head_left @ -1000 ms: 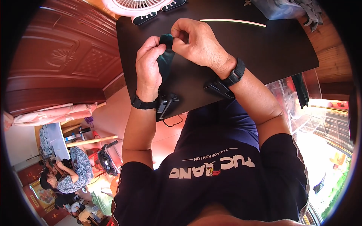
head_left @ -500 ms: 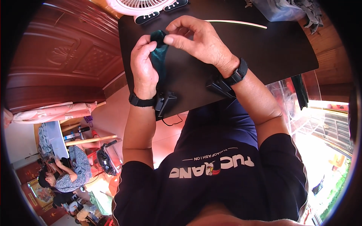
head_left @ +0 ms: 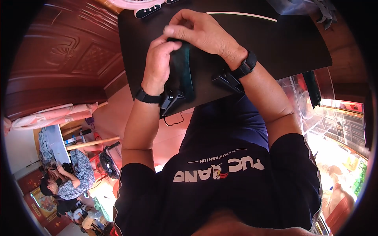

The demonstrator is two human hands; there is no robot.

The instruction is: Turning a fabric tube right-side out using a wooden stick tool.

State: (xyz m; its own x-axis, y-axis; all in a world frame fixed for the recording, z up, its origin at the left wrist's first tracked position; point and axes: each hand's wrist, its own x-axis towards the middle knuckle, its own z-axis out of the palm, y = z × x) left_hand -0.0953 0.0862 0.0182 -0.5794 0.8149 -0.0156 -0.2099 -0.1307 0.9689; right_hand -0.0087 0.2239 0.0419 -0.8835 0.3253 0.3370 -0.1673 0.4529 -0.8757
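The dark table [head_left: 291,43] spreads under everything, its near edge at the wearer's lap, probably so both forearms can work close in. Right hand [head_left: 176,33] arches over from the right, thumb near the left fingertips; its far fingers are partly hidden, so cannot tell whether it grips. Left hand [head_left: 170,44] pinches the upper end of the dark green cloth [head_left: 188,69], apparently to steady that end within the right fingers' reach while the rest trails toward the near edge. The thin white strip [head_left: 242,15] lies on the far side, likely out of the hands' way. Against half a second ago: right thumb now crosses above the left fingers; the cloth's rounded end, then showing, is covered; its trailing length sits farther right of the left palm.
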